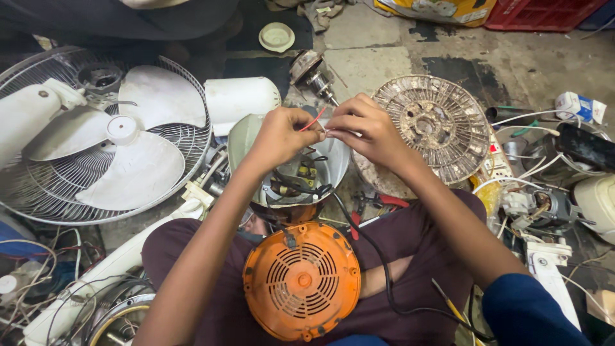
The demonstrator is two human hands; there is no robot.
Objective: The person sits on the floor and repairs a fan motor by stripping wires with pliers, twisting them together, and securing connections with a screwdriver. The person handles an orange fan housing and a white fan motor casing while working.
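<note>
My left hand pinches a thin red wire above an opened appliance body, whose inner wiring and metal parts show. My right hand pinches the other end of the wiring at the same spot, fingertips nearly touching the left ones. Below, an orange vented motor housing rests on my lap between my knees. A black cable runs from the opened body down across my right leg.
A white fan with blades and wire guard lies at left. A rusty round grille lies at right, beside loose white wires and a small motor. A motor shaft part lies beyond my hands. Tangled wires fill the lower left.
</note>
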